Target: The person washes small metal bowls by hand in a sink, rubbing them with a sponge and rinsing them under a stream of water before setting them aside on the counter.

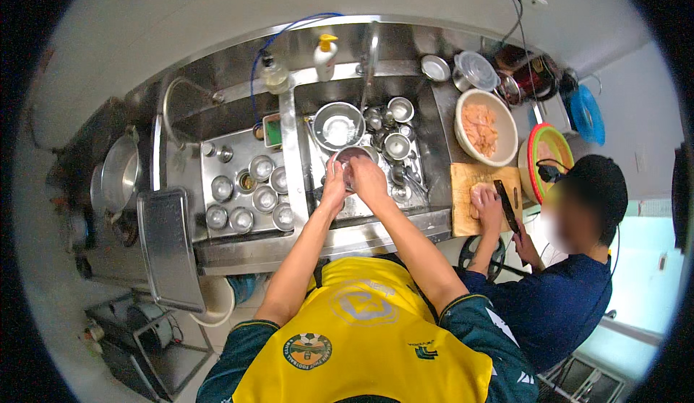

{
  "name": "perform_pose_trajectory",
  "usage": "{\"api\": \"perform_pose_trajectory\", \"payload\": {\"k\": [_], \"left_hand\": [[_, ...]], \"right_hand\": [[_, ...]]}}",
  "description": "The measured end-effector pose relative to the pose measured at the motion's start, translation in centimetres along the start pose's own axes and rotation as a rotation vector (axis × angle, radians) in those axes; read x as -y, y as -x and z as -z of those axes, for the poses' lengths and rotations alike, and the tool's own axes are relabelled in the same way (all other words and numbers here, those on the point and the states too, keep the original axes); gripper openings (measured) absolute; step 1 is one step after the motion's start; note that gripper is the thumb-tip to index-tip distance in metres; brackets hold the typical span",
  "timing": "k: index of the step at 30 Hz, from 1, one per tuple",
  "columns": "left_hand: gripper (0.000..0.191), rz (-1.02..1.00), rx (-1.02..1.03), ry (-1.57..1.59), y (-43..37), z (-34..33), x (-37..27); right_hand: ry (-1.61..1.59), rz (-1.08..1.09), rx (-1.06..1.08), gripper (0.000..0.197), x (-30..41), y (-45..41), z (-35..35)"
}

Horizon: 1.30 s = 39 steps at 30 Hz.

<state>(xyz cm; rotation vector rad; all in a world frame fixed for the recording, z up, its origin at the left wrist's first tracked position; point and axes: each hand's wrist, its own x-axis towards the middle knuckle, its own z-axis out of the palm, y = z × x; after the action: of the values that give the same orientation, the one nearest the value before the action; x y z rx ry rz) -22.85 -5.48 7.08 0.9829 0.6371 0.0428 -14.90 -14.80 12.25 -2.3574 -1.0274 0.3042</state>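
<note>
Over the right basin of a steel double sink (pixel 295 186), my left hand (pixel 334 189) grips the left side of a round metal bowl (pixel 347 156). My right hand (pixel 366 178) reaches into that bowl, its fingers partly hidden; whether it holds anything cannot be told. Just beyond stands a larger steel bowl (pixel 339 126). Small steel bowls (pixel 397 146) and spoons or similar utensils (pixel 416 183) lie to the right in the same basin. In the left basin are several small steel bowls (pixel 265 198) and a green scouring pad (pixel 274 132) in a small container.
At right, a co-worker (pixel 553 294) holds a knife (pixel 507 205) over a wooden cutting board (pixel 461 197). Behind it stands a cream basin (pixel 512 143) of raw meat. A pump bottle (pixel 325 59) stands behind the sink; a metal tray (pixel 168 248) leans at left.
</note>
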Motion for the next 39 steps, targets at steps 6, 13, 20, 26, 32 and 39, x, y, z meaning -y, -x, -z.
{"api": "perform_pose_trajectory", "payload": {"k": [6,13,20,26,32,39], "left_hand": [[0.051,0.077,0.040,0.146,3.1,1.3,-3.7],[0.065,-0.008,0.258,0.319,5.2,3.9,-5.4],[0.058,-0.379,-0.175,0.145,5.8,4.4,-6.7],[0.045,-0.531,-0.427,-0.168,4.9,6.3,-6.4],[0.046,-0.680,-0.324,-0.439,4.8,6.3,-7.2],[0.052,-0.507,0.243,-1.159,4.7,8.8,-11.3]], "right_hand": [[0.169,-0.032,-0.246,0.014,5.5,-0.7,0.6],[0.065,0.137,-0.408,0.021,10.8,-2.0,1.5],[-0.992,-0.476,-0.362,0.029,7.0,0.4,-2.8],[-1.482,-0.493,-0.267,0.032,13.4,3.6,-5.3],[-1.356,-0.506,-0.538,0.027,10.7,2.7,-4.4],[-0.048,0.171,-0.121,0.025,6.0,-0.9,2.4]]}}
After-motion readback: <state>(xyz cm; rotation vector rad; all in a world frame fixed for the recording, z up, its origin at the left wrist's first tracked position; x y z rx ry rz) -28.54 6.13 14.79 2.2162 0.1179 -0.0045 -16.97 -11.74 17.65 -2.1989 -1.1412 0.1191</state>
